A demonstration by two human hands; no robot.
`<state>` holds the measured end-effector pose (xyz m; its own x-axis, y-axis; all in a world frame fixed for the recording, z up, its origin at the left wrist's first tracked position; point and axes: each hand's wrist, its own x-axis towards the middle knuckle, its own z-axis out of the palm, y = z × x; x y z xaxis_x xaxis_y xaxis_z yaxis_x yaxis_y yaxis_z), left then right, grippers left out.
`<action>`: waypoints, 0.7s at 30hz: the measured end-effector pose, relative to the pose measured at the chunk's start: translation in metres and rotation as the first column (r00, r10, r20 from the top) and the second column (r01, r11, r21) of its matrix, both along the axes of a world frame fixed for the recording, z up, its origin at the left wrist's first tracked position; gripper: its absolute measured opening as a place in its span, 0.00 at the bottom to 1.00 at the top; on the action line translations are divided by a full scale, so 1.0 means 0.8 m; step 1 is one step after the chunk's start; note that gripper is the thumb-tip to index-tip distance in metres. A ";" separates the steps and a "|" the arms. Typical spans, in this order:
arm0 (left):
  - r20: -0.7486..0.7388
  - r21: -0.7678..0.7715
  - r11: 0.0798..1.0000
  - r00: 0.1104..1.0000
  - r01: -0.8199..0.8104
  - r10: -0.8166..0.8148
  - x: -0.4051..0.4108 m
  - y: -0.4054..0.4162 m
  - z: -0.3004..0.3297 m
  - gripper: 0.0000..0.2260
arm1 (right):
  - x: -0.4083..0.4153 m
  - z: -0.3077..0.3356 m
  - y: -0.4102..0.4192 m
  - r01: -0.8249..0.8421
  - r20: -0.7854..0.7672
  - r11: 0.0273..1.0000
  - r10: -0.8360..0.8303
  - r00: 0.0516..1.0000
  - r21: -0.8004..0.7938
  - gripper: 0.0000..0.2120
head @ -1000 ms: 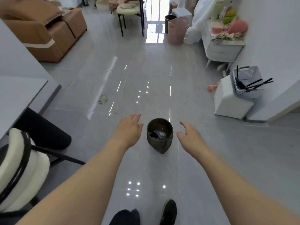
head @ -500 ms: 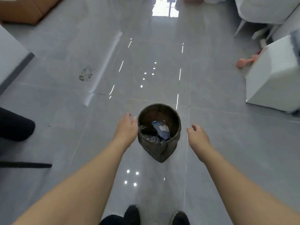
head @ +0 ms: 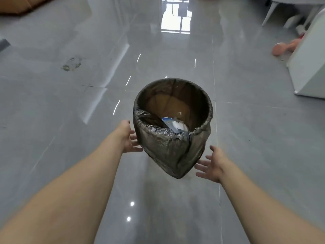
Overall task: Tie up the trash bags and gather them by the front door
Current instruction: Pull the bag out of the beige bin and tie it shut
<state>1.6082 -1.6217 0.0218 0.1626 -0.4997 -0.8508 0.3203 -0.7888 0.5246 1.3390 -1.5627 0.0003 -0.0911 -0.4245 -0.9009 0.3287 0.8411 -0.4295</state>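
Hands, left (head: pixel 129 138) and right (head: pixel 212 165), flank the unlabelled bin bag (head: pixel 168 147), fingers spread.

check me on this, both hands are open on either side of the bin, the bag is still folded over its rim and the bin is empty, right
One thing is off: the bin is not empty. The head view shows blue and white rubbish lying at the bottom. The rest holds: the left hand and right hand are open on either side of it, and the bag is still folded over its rim.

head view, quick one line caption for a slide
Both open hands, left hand and right hand, flank a bag-lined trash bin on the grey floor.
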 end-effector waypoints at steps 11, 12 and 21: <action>-0.028 -0.057 0.931 0.932 0.360 -0.362 0.027 0.010 0.002 0.22 | -0.010 0.017 -0.007 -0.282 -0.099 0.946 0.269 0.958 -0.161 0.23; -0.026 -0.058 0.932 0.933 0.357 -0.359 0.031 0.013 0.007 0.21 | -0.011 0.019 -0.004 -0.301 -0.097 0.941 0.288 0.953 -0.155 0.22; -0.090 -0.226 0.963 0.982 0.143 -0.167 0.044 0.015 0.062 0.07 | -0.027 0.070 -0.021 -0.191 -0.021 0.928 0.195 0.981 -0.321 0.16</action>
<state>1.6433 -1.6098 0.0710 -0.0175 -0.6868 -0.7267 0.2665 -0.7037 0.6586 1.3174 -1.5792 0.0565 0.0305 -0.6986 -0.7149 0.1799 0.7074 -0.6835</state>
